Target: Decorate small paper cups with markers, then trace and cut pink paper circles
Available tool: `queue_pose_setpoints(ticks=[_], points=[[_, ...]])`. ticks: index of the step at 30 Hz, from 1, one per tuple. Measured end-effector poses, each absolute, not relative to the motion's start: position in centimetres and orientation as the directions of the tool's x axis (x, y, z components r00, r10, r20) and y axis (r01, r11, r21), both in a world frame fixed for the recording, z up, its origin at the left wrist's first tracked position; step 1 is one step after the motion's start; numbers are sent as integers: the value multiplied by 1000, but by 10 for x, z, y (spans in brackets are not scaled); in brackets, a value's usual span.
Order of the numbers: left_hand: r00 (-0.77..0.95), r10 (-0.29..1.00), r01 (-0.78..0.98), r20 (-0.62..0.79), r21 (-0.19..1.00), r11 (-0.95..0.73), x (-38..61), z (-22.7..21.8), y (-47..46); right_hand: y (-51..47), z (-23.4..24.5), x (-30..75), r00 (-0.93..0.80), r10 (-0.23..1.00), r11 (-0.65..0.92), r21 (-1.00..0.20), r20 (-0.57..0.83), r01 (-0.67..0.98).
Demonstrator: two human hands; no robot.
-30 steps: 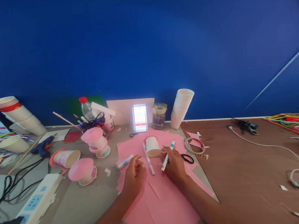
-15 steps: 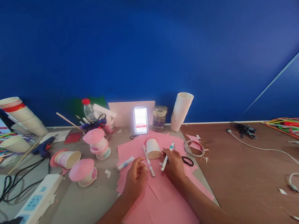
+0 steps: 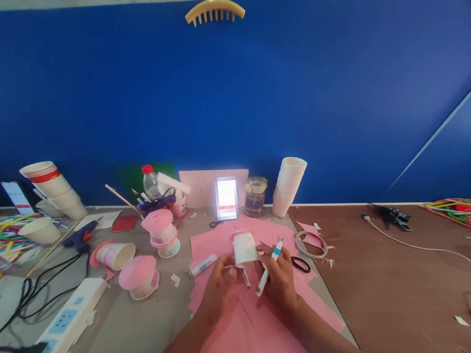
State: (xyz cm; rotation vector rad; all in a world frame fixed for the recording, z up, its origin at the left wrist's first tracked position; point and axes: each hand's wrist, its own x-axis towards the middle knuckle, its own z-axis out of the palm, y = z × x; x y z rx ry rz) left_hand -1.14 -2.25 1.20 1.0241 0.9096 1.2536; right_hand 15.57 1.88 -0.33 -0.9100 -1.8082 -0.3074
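Observation:
A small white paper cup (image 3: pixel 244 249) with a pink rim at its far end is between my two hands, above pink paper sheets (image 3: pixel 250 330). The fingers of my left hand (image 3: pixel 218 282) are closed on its left edge. My right hand (image 3: pixel 279 276) grips a white marker (image 3: pixel 264 282) with a blue-green band, held slantwise, and its fingertips reach the cup's right side. Under the cup lies a second white pen (image 3: pixel 246 278), mostly covered. A glue stick (image 3: pixel 203 265) rests left of the cup, and black scissor handles (image 3: pixel 301 264) show beside my right hand.
Pink-trimmed cup pieces (image 3: pixel 139 277) stand at left, near a power strip (image 3: pixel 61 332) and a glue gun (image 3: pixel 81 236). Behind are a lit phone (image 3: pixel 226 198), a glass jar (image 3: pixel 256 196) and stacked paper cups (image 3: pixel 289 187). A tape roll (image 3: pixel 311 244) lies at right.
My left hand has moved up to the cup and taken its edge. The cup has shifted over the second pen. My view has tilted up, showing a yellow hair claw above.

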Motion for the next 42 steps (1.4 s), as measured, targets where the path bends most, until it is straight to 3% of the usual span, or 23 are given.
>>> queue_pose_setpoints(ticks=[3, 6, 12, 20, 26, 32, 42], points=[[203, 979, -433, 7, 897, 83, -8, 17, -25, 12, 1, 153, -237, 387, 748, -153, 891, 646], [221, 975, -531, 1, 839, 120, -5, 20, -26, 6, 1, 152, -293, 408, 781, -164, 865, 603], [265, 964, -634, 23, 757, 156, -1, 24, -27, -4, 0, 149, -397, 370, 860, -149, 840, 488], [182, 976, -570, -119, 796, 204, -3, 14, -24, -7, 0, 148, -375, 357, 897, -203, 855, 393], [161, 983, -467, -87, 871, 154, -5, 17, -22, -15, -5, 148, -301, 432, 875, -313, 850, 370], [127, 989, -323, -75, 940, 113, -4, 25, -23, -20, -9, 150, -278, 435, 880, -340, 856, 330], [174, 983, -404, -59, 906, 126, -5, 21, -23, -20, 4, 149, -179, 576, 817, -556, 798, 154]])
